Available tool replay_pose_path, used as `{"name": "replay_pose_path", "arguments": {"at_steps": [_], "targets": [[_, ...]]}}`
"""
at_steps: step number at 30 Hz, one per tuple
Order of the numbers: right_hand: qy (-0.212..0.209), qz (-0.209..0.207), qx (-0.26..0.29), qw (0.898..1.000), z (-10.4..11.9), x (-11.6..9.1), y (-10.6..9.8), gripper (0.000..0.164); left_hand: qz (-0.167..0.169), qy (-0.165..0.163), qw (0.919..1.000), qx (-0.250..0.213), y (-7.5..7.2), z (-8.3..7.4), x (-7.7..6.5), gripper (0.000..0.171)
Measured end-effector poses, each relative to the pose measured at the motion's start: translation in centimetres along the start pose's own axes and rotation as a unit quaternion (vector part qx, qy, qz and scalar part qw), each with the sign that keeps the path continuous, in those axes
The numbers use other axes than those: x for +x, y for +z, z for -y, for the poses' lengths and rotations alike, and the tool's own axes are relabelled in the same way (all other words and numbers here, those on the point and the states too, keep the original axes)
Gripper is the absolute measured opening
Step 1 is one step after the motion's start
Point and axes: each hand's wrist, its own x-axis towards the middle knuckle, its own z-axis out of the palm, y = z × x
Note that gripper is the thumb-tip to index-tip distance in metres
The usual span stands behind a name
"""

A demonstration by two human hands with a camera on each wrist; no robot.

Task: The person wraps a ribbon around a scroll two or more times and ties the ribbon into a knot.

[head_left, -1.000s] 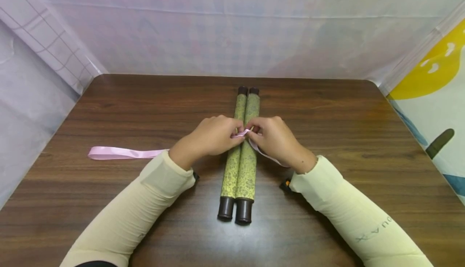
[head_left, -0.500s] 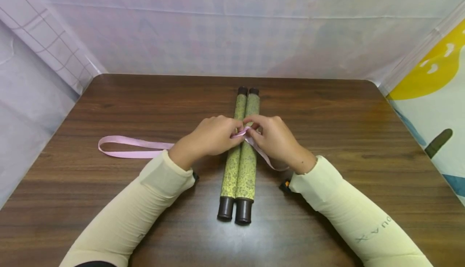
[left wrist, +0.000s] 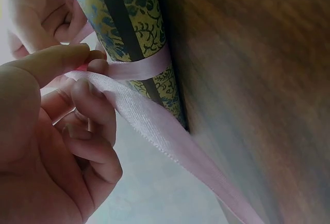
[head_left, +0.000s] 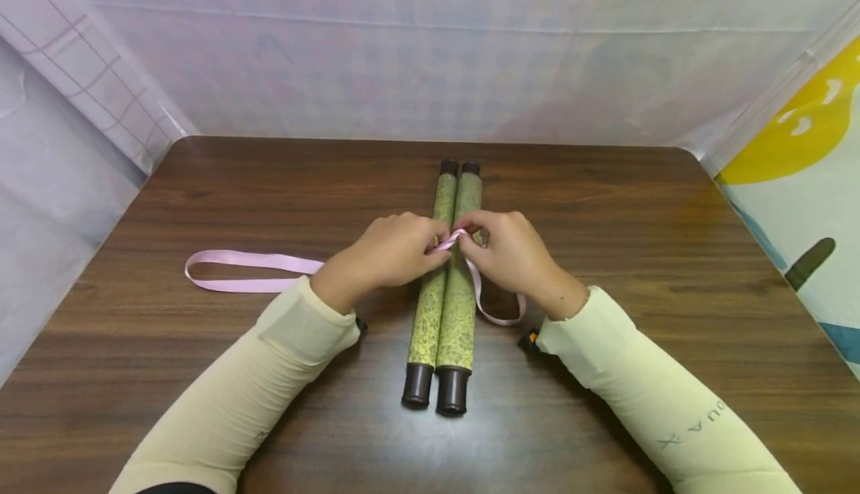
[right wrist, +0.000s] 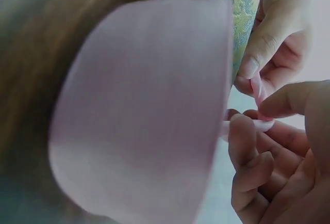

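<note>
Two parallel rolls of a scroll (head_left: 457, 315), yellow-green and floral with dark brown end caps, lie side by side on the table. Over their middle, my left hand (head_left: 396, 251) and right hand (head_left: 507, 251) each pinch a pink satin ribbon (head_left: 254, 259), which is twisted between the fingertips. In the left wrist view one band of ribbon (left wrist: 144, 68) wraps round the scroll (left wrist: 136, 22), while a tail hangs from my left hand (left wrist: 56, 146). A ribbon loop (right wrist: 139, 110) hides much of the right wrist view, beside my right hand (right wrist: 281, 177).
The brown wood-grain table (head_left: 269, 188) reaches back to a pale checked cloth (head_left: 416, 69). A yellow and white printed sheet (head_left: 799, 136) hangs at the right. The ribbon's long loop lies left of my left wrist.
The ribbon's left loop has spread wider and drawn slightly inward. On the right, its tail now curves into a larger loop. My hands stay pinched close together above the scroll.
</note>
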Motion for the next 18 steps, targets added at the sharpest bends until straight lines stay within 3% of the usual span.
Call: {"name": "replay_pose_path", "arguments": {"at_steps": [9, 18], "targets": [[0.026, 0.014, -0.021, 0.999, -0.17, 0.1, -0.6, 0.021, 0.012, -0.002, 0.9999, -0.009, -0.2, 0.17, 0.04, 0.013], [0.04, 0.039, -0.074, 0.996, -0.58, 0.17, -0.88, 0.01, 0.02, -0.008, 0.9998, -0.003, -0.01, 0.34, 0.02, 0.013]]}}
